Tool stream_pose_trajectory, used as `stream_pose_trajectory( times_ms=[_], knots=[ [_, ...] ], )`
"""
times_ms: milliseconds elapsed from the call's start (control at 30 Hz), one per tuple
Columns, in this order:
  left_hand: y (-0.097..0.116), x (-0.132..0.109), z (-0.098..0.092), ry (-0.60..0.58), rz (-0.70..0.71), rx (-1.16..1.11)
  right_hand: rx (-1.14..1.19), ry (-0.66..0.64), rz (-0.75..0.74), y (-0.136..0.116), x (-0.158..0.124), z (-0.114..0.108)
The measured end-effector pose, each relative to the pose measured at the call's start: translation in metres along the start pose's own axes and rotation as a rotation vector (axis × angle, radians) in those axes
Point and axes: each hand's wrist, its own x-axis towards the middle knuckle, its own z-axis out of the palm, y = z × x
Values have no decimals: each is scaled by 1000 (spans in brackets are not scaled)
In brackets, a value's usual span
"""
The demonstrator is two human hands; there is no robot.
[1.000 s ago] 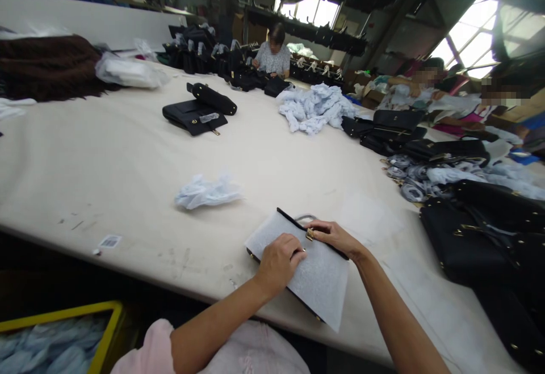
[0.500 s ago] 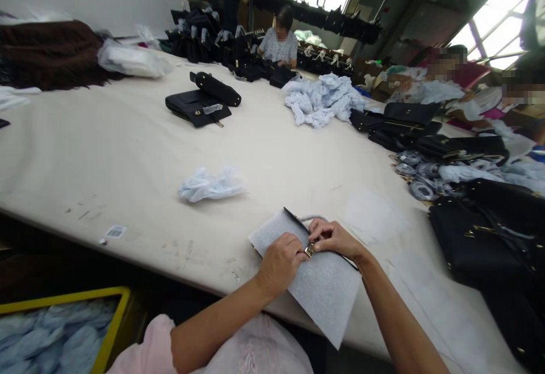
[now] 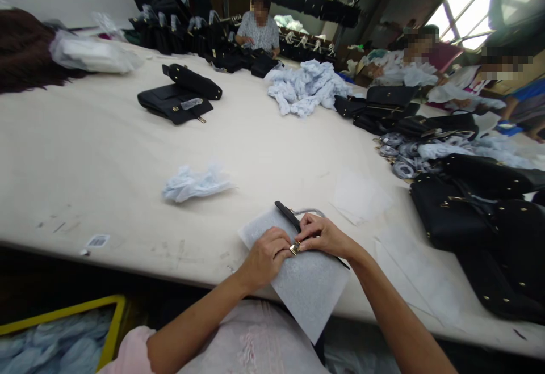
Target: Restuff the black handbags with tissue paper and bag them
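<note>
At the table's near edge, a black handbag is mostly hidden beneath a sheet of thin white paper; its dark edge and a grey wrapped handle show at the back. A gold metal clasp sits at the middle, between my two hands. My left hand is closed, thumb and finger pinching the clasp from the left over the paper. From the right, my right hand has its fingertips pinched on the clasp's other side, by the bag's dark edge. The inner fingertips are partly hidden.
Crumpled pale tissue lies ahead on the left, a black bag beyond it. Black bags, wrapped coiled straps and flat paper sheets lie to the right. A yellow crate stands lower left. Co-workers sit across the table.
The view has shifted, so the table's things appear further left. Both hands stay at the clasp, and more of the bag's dark edge shows beside the paper.
</note>
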Motion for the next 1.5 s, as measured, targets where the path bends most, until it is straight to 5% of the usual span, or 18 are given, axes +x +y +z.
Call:
stream_pose_trajectory(
  times_ms=[167, 567, 833, 1067, 1367, 1500],
  knots=[
    [-2, -1, -12, -73, -39, -119, -49, 13, -39, -4, -2, 5],
    [0, -6, -5, 35, -111, -115, -198, 9, -85, -14, -4, 19],
    [4, -5, -21, -102, -74, -172, -285, -29, 4, -29, -4, 23],
    [7, -6, -9, 18, -194, -77, -346, 14, 37, -29, -6, 32],
    [10, 12, -4, -67, -178, 98, -97, 263, 64, -7, -21, 34],
    [9, 15, -4, -108, -166, 97, -195, 390, -19, -8, -32, 48]
  ],
)
